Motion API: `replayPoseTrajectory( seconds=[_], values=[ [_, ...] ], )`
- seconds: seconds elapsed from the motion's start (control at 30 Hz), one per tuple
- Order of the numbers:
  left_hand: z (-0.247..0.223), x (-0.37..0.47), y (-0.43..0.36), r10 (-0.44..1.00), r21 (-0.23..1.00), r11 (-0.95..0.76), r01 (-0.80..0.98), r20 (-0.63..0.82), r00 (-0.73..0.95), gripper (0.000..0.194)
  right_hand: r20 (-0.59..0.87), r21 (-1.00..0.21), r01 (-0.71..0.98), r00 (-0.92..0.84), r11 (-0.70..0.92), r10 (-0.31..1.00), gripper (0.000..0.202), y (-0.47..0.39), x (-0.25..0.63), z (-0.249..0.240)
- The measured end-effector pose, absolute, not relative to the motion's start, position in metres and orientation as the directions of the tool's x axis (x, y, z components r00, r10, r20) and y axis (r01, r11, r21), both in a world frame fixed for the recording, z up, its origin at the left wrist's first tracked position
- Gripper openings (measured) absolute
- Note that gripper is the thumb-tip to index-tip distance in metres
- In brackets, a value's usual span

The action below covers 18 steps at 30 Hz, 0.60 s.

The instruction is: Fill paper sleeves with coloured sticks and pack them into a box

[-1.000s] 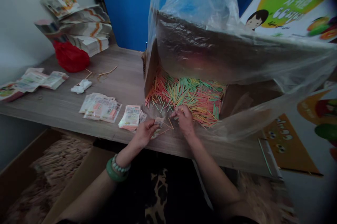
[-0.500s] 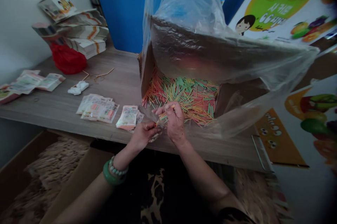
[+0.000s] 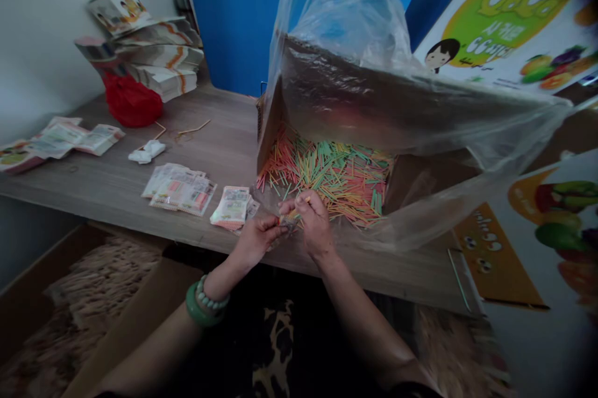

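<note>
My left hand point(image 3: 260, 236), with a green bangle and beaded bracelet at its wrist, is closed in a pinch on a small clear plastic packet point(image 3: 290, 224). Just to its right, my right hand point(image 3: 316, 223) is curled around a few thin coloured sticks point(image 3: 294, 213), their ends at the packet. Whether the sticks are inside its mouth I cannot tell. Beyond both hands lies a heap of thin pink, green, yellow and orange sticks point(image 3: 334, 177) in a plastic-lined cardboard box point(image 3: 267, 142) tipped open toward me.
Left of my hands lie a small stack of printed packets point(image 3: 232, 207) and a spread of filled packets point(image 3: 180, 189). Farther left are a crumpled white tissue point(image 3: 147, 152), a red bag point(image 3: 133, 102) and stacked cartons point(image 3: 170, 80). Clear plastic sheeting point(image 3: 420, 223) drapes over the table's right side.
The view has shifted, so the table and box appear farther right. My hands stay close together at the packet, with the sticks still in my right hand.
</note>
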State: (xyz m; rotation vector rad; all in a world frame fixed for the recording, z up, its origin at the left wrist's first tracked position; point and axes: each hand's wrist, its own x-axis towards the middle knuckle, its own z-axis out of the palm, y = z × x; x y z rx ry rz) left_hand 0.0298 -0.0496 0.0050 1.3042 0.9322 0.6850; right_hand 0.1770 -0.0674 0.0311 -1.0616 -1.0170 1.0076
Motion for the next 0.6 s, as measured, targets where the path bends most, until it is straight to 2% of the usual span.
replayPoseTrajectory(
  seconds=[0.13,0.23,0.37,0.43,0.5,0.6],
  values=[
    [0.004,0.034,-0.048,0.874,0.992,0.093,0.085,-0.123,0.471,0.031,0.054,-0.986,-0.154,0.096,0.068,0.994,0.021,-0.066,0.174,0.027],
    [-0.002,0.039,-0.043,0.878,0.998,0.045,0.035,-0.056,0.475,0.037,0.088,-0.996,-0.021,0.056,0.089,0.995,0.022,-0.063,0.177,0.024],
    [-0.008,0.040,-0.034,0.871,0.946,0.235,-0.223,-0.104,0.480,0.033,0.070,-0.969,0.233,-0.060,0.082,0.996,0.025,-0.061,0.194,0.019],
    [-0.008,0.038,-0.033,0.862,0.900,0.327,-0.288,-0.159,0.481,0.031,0.042,-0.969,0.237,-0.103,0.065,0.994,0.033,-0.063,0.203,0.016],
    [-0.005,0.035,-0.033,0.843,0.875,0.384,-0.295,-0.202,0.499,0.030,0.047,-0.980,0.189,-0.052,0.056,0.998,0.039,-0.065,0.210,0.012],
    [0.000,0.033,-0.035,0.842,0.880,0.389,-0.272,-0.221,0.491,0.031,-0.001,-0.981,0.193,0.037,-0.008,0.999,0.024,-0.069,0.213,0.004]
  ],
)
